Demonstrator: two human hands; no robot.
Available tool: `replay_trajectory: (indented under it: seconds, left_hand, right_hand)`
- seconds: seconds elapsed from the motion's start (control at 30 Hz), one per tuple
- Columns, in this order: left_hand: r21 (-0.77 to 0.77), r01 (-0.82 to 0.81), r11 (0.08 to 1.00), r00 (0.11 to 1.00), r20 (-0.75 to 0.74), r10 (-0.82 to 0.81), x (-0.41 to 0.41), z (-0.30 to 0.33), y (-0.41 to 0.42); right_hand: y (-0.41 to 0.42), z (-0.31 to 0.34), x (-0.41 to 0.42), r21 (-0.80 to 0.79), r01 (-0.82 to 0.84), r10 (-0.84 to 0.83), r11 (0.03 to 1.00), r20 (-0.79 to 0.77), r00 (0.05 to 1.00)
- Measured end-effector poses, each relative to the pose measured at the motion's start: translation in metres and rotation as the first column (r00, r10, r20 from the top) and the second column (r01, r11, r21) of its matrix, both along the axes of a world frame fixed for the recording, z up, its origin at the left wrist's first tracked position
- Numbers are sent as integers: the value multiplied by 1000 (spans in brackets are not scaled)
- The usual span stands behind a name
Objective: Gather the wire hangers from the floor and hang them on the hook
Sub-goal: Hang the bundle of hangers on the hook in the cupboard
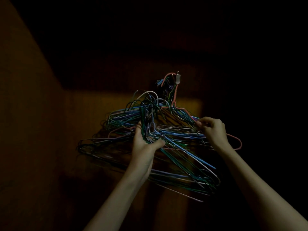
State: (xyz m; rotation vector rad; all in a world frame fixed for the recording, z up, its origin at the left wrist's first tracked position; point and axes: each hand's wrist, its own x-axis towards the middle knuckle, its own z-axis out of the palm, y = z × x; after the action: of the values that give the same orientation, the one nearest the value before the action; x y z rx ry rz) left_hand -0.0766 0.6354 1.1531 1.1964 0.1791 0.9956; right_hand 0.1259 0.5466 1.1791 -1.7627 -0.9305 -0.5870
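Note:
A small pale hook (178,78) sticks out of a dim wooden surface, and several coloured wire hangers (166,85) hang from it, a pink hanger (175,97) outermost. My left hand (144,140) grips the necks of a thick bundle of wire hangers (175,147), blue, green, white and dark, held up just below the hook. My right hand (212,129) pinches thin wires at the right shoulder of the hanging pink hanger and its neighbours. Both forearms reach up from the bottom of the view.
The scene is very dark. A brown wooden panel (33,114) fills the left side, and a faintly lit wooden patch (191,110) lies behind the hangers. The right side and top are black.

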Motion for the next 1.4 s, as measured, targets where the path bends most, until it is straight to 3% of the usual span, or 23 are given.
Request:
replay_trajectory:
  seconds: [0.47,0.8,1.03,1.1,1.23,1.4]
  left_hand:
    - [-2,47,999,999,-28,-47,6,-9,-10]
    - [-32,29,999,999,-17,-29,6,-10,-12]
    - [-30,24,999,1000,-3,-24,7,-14,-9]
    - [-35,22,999,1000,3,-22,9,-15,-9]
    - [-46,38,998,999,8,-37,11,-19,-11]
    - [-57,49,997,999,16,-48,11,-19,-15]
  right_hand:
    - [5,-2,2,-78,-162,140,984,-233,962]
    - [-3,-8,-5,24,-127,129,992,-188,974]
    - [-22,-8,-25,9,-24,24,1000,12,1000]
    - [-27,-11,-36,-5,-79,79,997,4,997]
    - [-30,-20,-67,-89,-329,309,940,-186,933]
    - [-27,-31,-77,-256,-321,276,912,-196,941]
